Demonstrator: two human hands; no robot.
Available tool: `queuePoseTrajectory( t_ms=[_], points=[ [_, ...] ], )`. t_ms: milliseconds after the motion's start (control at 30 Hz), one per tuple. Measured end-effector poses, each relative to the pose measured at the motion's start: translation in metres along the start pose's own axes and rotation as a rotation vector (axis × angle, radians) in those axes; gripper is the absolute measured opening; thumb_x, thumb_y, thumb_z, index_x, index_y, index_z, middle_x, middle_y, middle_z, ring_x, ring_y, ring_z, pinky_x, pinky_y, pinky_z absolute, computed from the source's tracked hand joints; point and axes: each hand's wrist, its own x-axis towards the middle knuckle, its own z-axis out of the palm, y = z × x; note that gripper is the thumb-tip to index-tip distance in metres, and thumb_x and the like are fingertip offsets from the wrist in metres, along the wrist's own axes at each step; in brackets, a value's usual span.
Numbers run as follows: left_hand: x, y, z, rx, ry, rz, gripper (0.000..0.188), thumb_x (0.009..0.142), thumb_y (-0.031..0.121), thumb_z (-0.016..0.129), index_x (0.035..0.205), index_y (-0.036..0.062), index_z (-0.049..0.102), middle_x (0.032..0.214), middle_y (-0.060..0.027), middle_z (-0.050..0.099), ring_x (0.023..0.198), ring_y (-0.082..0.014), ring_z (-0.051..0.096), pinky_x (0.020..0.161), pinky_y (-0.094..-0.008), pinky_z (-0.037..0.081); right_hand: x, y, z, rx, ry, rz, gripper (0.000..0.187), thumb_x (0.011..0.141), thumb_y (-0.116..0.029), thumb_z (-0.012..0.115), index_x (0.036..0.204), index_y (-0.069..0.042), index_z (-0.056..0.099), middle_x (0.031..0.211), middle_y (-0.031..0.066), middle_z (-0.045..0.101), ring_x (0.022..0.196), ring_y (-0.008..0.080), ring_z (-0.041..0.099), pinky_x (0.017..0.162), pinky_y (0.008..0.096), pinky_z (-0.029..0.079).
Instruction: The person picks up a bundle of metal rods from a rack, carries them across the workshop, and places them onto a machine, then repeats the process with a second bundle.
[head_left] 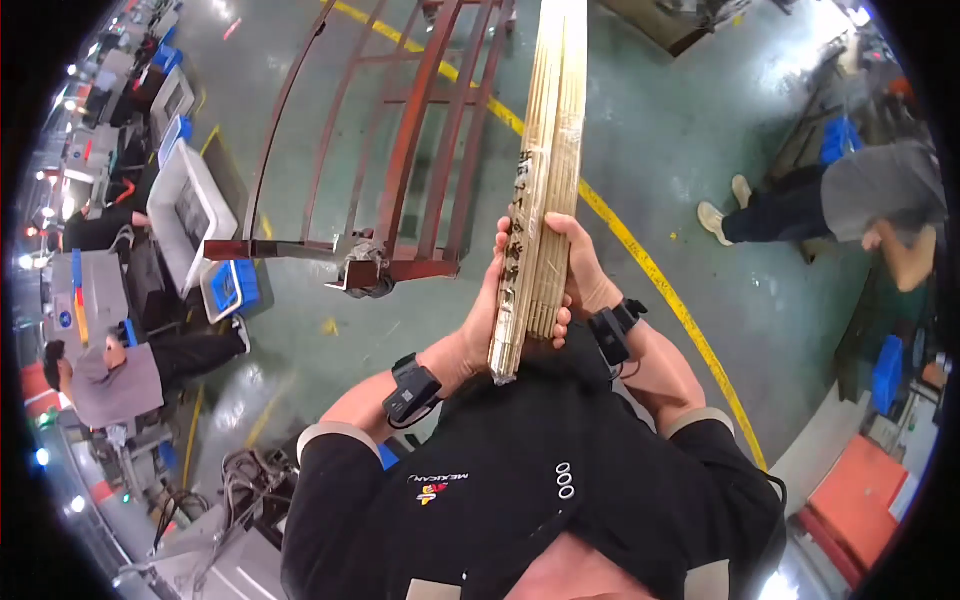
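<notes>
I hold a long bundle of brass-coloured rods (548, 140) in front of my chest, wrapped in clear film with dark handwriting along it. The rods run away from me past the top of the picture, and their near ends are uneven. My left hand (488, 310) is closed around the bundle's left side close to the near end. On the right side my right hand (580, 268) grips it, thumb on top and fingertips showing at the lower edge. The undersides of both grips are hidden.
A reddish-brown metal rack (400, 180) stands ahead to the left. A yellow line (660, 270) crosses the green floor. One person (840, 200) stands at the right, another (130, 380) works at the left. White bins (190, 215) and a blue crate (235, 285) are on the left.
</notes>
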Motion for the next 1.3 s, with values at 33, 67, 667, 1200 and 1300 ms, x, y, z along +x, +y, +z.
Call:
queuePoseTrajectory(
  t_ms=[33,67,667,1200,1300],
  points=[
    [0.006,0.01,0.008,0.076,0.037,-0.031,0.108,0.082,0.091,0.024,0.12,-0.0056,0.055,0.096,-0.0159,0.063,0.086,-0.0272,0.064,0.08,-0.0392,0.054,0.009,-0.012,0.002,0.037,-0.065,0.058,0.057,0.09,-0.041,0.05,0.123,0.004,0.056,0.11,0.0137,0.066,0.101,0.0252,0.066,0.093,0.0408,0.055],
    [0.01,0.017,0.014,0.119,0.115,-0.074,0.109,0.082,0.091,0.024,0.119,-0.0059,0.055,0.095,-0.0156,0.063,0.085,-0.0267,0.064,0.079,-0.0388,0.054,0.014,-0.018,0.001,0.068,-0.047,0.09,0.057,0.091,-0.041,0.05,0.124,0.005,0.056,0.112,0.0142,0.066,0.103,0.0253,0.066,0.094,0.0405,0.055],
    [-0.013,0.194,0.128,0.115,-0.082,-0.156,0.11,0.082,0.091,0.024,0.121,-0.0079,0.054,0.099,-0.0193,0.064,0.086,-0.0311,0.066,0.08,-0.0431,0.054,0.1,-0.102,0.173,-0.055,-0.096,-0.146,0.052,0.093,-0.034,0.05,0.126,0.005,0.053,0.115,0.0158,0.064,0.107,0.027,0.065,0.095,0.0418,0.055],
    [0.451,0.47,0.809,0.143,-0.015,-0.092,0.111,0.079,0.093,0.026,0.118,-0.0069,0.056,0.096,-0.0178,0.064,0.085,-0.0299,0.064,0.081,-0.0424,0.055,0.164,-0.951,0.38,0.049,-0.183,0.036,0.054,0.094,-0.034,0.047,0.13,0.006,0.052,0.117,0.018,0.064,0.106,0.0279,0.065,0.095,0.043,0.054],
    [0.449,0.496,0.844,0.147,-0.004,-0.142,0.11,0.08,0.092,0.027,0.121,-0.0069,0.054,0.1,-0.0172,0.062,0.087,-0.0292,0.063,0.083,-0.0403,0.054,0.171,-0.972,0.412,0.039,-0.256,0.058,0.053,0.095,-0.034,0.044,0.13,0.006,0.052,0.117,0.0174,0.065,0.105,0.0277,0.065,0.096,0.0425,0.053]
  ],
)
